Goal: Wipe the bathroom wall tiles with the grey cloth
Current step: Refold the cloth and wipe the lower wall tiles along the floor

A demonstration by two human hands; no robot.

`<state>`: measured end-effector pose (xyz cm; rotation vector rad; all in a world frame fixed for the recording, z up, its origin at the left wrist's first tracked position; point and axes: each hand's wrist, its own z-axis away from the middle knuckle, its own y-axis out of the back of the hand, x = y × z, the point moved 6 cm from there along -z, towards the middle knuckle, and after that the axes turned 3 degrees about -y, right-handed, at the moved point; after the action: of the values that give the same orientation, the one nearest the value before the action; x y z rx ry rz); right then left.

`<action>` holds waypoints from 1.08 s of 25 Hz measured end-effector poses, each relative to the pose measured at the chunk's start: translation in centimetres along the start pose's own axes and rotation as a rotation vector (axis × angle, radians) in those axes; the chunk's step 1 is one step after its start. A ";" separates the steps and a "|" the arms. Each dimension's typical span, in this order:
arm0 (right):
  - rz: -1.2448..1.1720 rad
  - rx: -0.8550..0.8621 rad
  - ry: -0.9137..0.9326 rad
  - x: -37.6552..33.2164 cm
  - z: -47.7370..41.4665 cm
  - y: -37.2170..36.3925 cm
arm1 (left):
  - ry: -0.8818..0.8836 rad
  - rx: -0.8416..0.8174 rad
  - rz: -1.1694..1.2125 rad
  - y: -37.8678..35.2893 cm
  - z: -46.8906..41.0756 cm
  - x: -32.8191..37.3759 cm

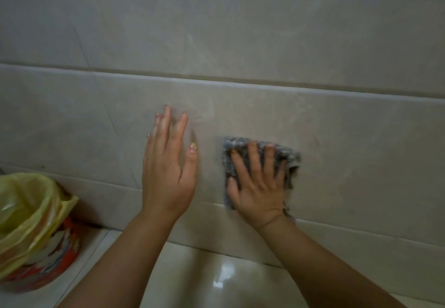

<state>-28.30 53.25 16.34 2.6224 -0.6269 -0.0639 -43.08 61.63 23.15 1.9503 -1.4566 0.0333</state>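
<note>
Far left on the floor I see a bin (61,256) lined with a yellow bag (26,201). Next, the left hand (168,170) is up at the wall tiles (361,139), fingers straight, holding nothing. Right of it, the right hand (257,182) presses the grey cloth (234,142) flat on a low tile, fingers spread.

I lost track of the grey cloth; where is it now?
Head view, right of centre: the grey cloth lies flat on the wall tiles under the right hand, beside the left hand.
</note>
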 end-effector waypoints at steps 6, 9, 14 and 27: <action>0.025 -0.175 0.467 -5.3 3.1 -2.7 | -0.017 -0.013 -0.044 -0.1 0.2 -0.7; 0.079 -0.190 0.534 -1.1 4.9 -1.6 | -0.002 -0.026 -0.049 0.1 0.8 -1.4; 0.106 -0.270 0.487 9.0 7.9 1.6 | 0.014 -0.036 -0.009 -0.1 1.2 -0.6; 0.092 -0.042 0.152 0.5 1.2 -0.4 | 0.014 -0.064 -0.086 0.2 2.1 -1.9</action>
<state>-27.87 52.87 15.10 2.5257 -0.6835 0.1468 -44.72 62.11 20.91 1.9550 -1.3470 -0.0374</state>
